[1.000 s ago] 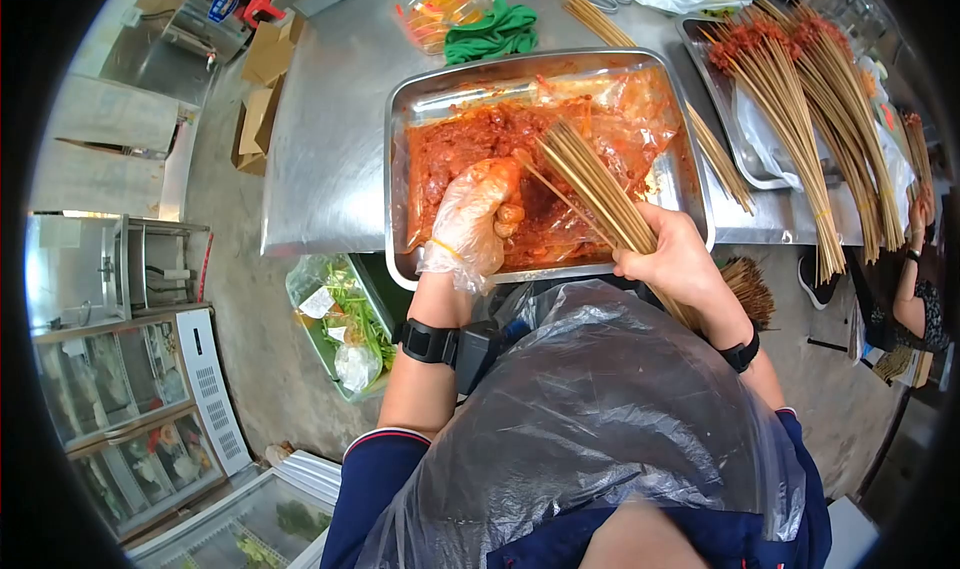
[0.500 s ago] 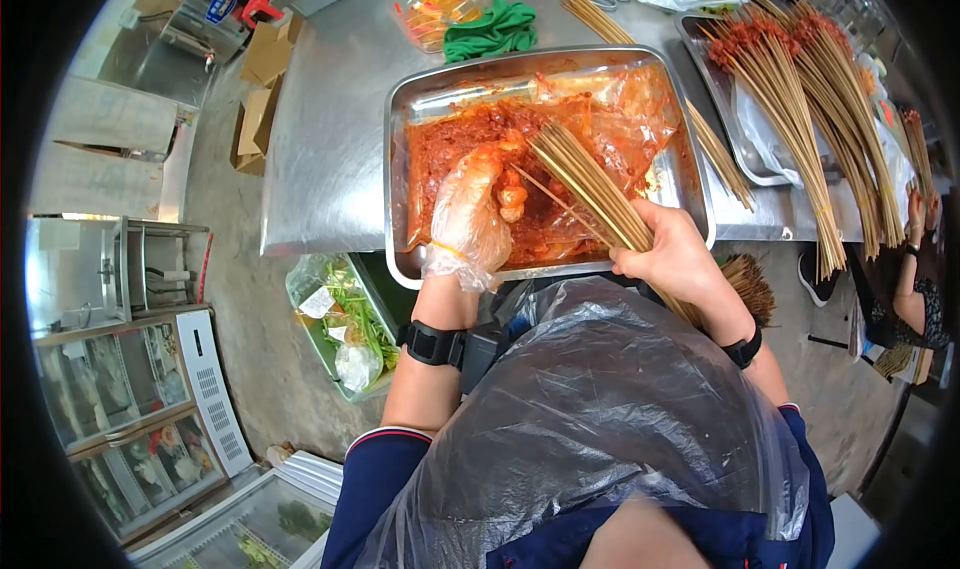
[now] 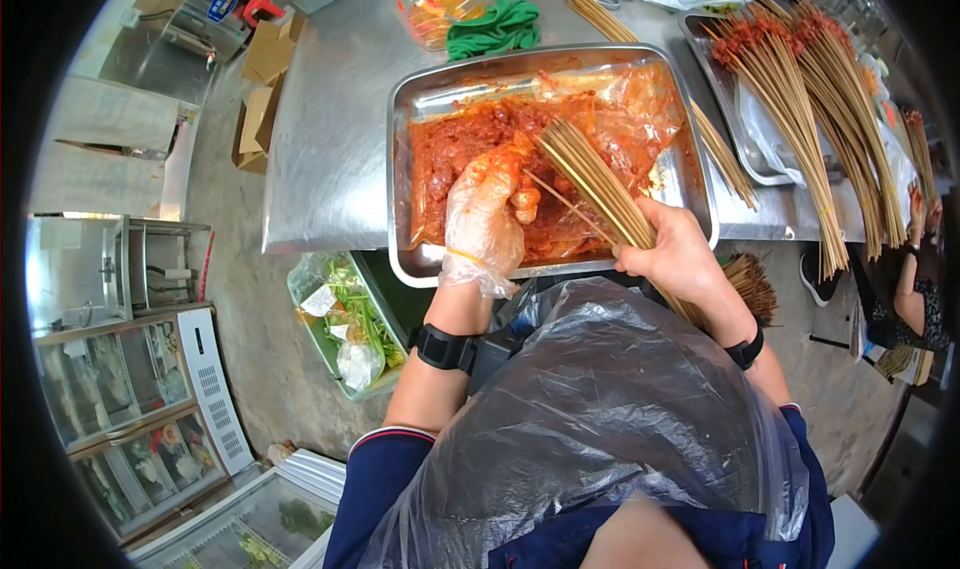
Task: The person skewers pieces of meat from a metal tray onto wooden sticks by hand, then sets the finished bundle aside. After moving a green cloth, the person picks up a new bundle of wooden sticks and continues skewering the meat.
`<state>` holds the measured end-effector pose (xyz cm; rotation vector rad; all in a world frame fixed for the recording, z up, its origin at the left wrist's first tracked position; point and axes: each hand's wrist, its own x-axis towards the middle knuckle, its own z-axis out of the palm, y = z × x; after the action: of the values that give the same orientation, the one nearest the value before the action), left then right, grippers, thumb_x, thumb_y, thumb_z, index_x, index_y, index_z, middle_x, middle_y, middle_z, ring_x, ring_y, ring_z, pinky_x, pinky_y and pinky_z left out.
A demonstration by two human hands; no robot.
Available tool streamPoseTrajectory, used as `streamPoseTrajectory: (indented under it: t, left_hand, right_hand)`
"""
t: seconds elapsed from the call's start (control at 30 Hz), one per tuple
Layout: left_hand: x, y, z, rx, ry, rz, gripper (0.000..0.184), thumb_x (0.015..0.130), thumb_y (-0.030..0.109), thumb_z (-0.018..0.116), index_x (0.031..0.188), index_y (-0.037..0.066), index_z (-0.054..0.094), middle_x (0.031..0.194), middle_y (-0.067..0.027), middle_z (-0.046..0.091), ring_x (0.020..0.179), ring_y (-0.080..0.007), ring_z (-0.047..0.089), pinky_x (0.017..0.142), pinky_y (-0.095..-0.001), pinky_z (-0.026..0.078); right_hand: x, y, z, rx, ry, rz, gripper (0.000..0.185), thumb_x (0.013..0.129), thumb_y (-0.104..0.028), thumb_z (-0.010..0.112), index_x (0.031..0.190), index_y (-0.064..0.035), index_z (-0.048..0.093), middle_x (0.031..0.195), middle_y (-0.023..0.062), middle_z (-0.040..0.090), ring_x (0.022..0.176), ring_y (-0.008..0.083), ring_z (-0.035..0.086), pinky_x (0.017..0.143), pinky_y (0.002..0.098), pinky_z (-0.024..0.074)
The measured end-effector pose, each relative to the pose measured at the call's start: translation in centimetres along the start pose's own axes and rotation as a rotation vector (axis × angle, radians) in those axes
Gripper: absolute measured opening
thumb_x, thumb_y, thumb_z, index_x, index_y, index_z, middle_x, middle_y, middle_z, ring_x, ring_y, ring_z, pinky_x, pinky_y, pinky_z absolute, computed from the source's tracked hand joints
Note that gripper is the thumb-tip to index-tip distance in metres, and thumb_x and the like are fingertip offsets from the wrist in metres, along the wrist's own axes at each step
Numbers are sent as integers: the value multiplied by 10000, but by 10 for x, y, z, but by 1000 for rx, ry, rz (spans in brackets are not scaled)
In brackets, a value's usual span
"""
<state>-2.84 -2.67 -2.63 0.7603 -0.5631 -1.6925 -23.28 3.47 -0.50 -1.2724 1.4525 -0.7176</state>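
My left hand (image 3: 487,214), in a clear plastic glove smeared red, is over the near left part of a steel tray (image 3: 401,129). Its fingers are curled together by the tip of one thin skewer (image 3: 570,207); what they pinch is too small to name. Red marinated meat (image 3: 447,147) lies on plastic film around it. A thick bundle of wooden skewers (image 3: 598,184) is gripped in my bare right hand (image 3: 672,254) at the tray's near right corner. That single skewer sticks out leftward from the bundle toward my left fingers.
Green cloth (image 3: 494,29) and a clear container (image 3: 438,11) sit behind the tray. Loose skewers (image 3: 722,155) lie to its right, beside another tray (image 3: 742,147) with meat-tipped skewers (image 3: 790,119). A green crate (image 3: 385,304) stands below. Another person's arm (image 3: 908,294) shows far right.
My left hand has moved slightly right, nearer the skewer bundle, after dipping a little lower in the tray. My right hand still holds the bundle in nearly the same place.
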Motion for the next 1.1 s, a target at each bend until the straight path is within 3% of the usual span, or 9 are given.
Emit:
streamPoseTrajectory:
  t: [0.13, 0.2, 0.33, 0.43, 0.5, 0.83, 0.9, 1.03, 1.1]
  left_hand:
    - [-5, -2, 0, 23, 26, 19, 237, 846, 101, 598, 1045, -21, 551, 789, -54, 558, 606, -141, 498, 496, -243, 389]
    - [-6, -1, -2, 6, -3, -72, 216, 847, 95, 595, 1025, -21, 552, 783, -59, 556, 592, -145, 499, 490, -245, 389]
    - [-15, -10, 3, 24, -26, -122, 166, 847, 81, 597, 983, -11, 574, 789, -57, 572, 583, -141, 510, 488, -236, 399]
    - [-17, -16, 1, 92, -1, -161, 141, 844, 83, 603, 953, -7, 594, 792, -53, 592, 595, -129, 532, 497, -228, 413]
    - [-15, -18, -5, 98, -44, -155, 132, 841, 88, 609, 936, -3, 608, 801, -49, 608, 601, -114, 545, 501, -225, 425]
    - [-8, -13, -2, 112, -40, -185, 94, 831, 72, 600, 907, 30, 563, 699, -5, 516, 520, -86, 461, 443, -208, 360]
    - [-8, -15, 3, 108, 14, -166, 96, 839, 70, 587, 925, 36, 560, 714, -13, 517, 535, -91, 459, 453, -203, 363]
    - [-4, -8, 5, 72, -22, -212, 91, 853, 71, 567, 937, 39, 554, 723, -15, 518, 567, -103, 479, 462, -207, 370]
    - [1, -1, 0, 239, 100, -74, 139, 869, 91, 557, 996, 35, 554, 749, -12, 532, 595, -103, 494, 478, -206, 385]
  right_hand:
    - [0, 2, 0, -7, 0, -10, 246, 678, -100, 630, 877, 37, 582, 649, 89, 590, 611, 117, 557, 586, 294, 452]
    - [-1, 2, 0, 26, -49, 1, 296, 730, -1, 600, 1018, 52, 563, 738, 53, 618, 630, 92, 605, 557, 235, 490]
    - [-1, -1, -1, -7, -60, 25, 295, 730, 0, 599, 1019, 51, 562, 740, 52, 615, 632, 90, 604, 556, 232, 490]
    - [-2, -1, 1, 89, 7, 34, 224, 671, -72, 630, 865, 31, 588, 630, 66, 601, 592, 107, 568, 558, 276, 452]
    - [-1, -1, -1, 15, -55, 54, 298, 730, -3, 601, 1021, 44, 563, 747, 53, 616, 618, 92, 600, 552, 229, 486]
    - [-7, -3, -4, 133, -13, -158, 312, 784, -28, 619, 1085, 11, 550, 863, 24, 610, 781, 73, 580, 666, 216, 479]
    - [-7, -4, -7, 315, -197, -31, 342, 829, -45, 591, 1156, 5, 504, 865, 41, 613, 724, 83, 593, 617, 206, 479]
    - [-5, -9, -10, 315, -216, 27, 380, 858, -70, 572, 1213, 2, 456, 868, 62, 622, 663, 94, 603, 547, 198, 469]
    - [-3, -7, -18, 246, -132, 20, 371, 866, -82, 564, 1206, 10, 449, 870, 81, 627, 625, 97, 607, 492, 188, 449]
